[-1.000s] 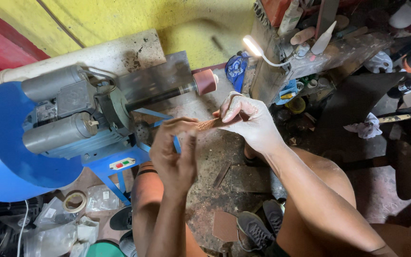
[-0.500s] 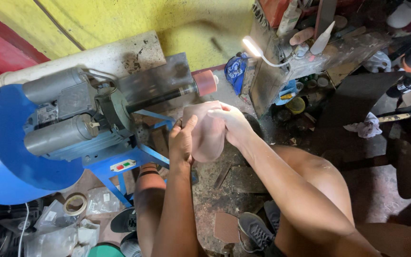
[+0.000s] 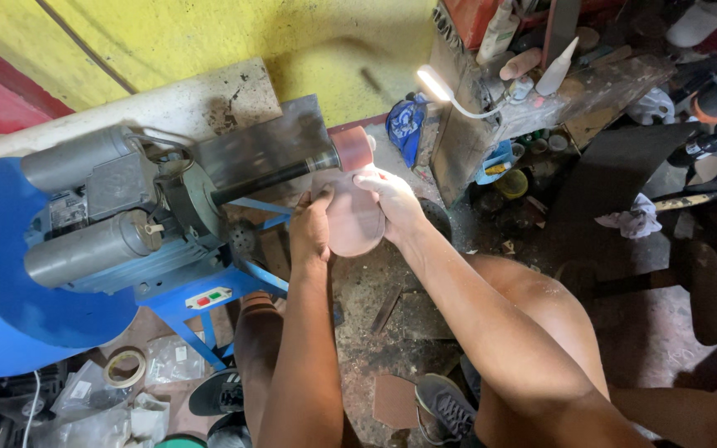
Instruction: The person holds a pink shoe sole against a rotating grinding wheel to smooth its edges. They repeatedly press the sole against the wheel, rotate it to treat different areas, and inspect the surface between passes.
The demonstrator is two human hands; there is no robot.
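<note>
Head view: the left hand and the right hand are gripping, fingers closed on its edges, a flat pinkish-brown sole-shaped piece, and are holding it just below the reddish drum at the shaft end of the blue and grey grinding machine. A small white switch plate with red and green buttons is sitting on the machine's blue frame, a tape roll and clear plastic bags are lying on the floor beneath the machine, and a blue printed bag is hanging to the right of the drum beside a lit lamp.

Matt tan leather-like piece, grey metal motor, rough concrete floor
</note>
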